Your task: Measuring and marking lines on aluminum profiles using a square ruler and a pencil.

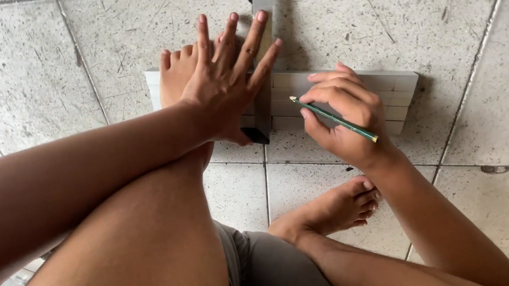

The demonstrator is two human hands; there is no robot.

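On grey tiled floor (487, 66): stack of pale flat strips (391, 89), lying crosswise just ahead of the bent knees. Pinned at its left end by bare left foot (177, 74); right foot (335, 208) flat on tile, nearer the body, apart from the stack. Across the stack, running away from the body: metal straightedge (262, 4), dark near end overhanging the front edge. Pressed down by left hand (221, 88), palm flat, fingers spread wide, holding nothing. Just right of it: right hand (343, 118), fingers curled tight round green pencil (337, 120), tip aimed at the strips close beside the straightedge's right edge; contact with the surface impossible to tell. Judged as marking a line, straightedge set and pencil poised. Next stroke calls for steady downward pressure on the straightedge and the tip kept hard against its edge.
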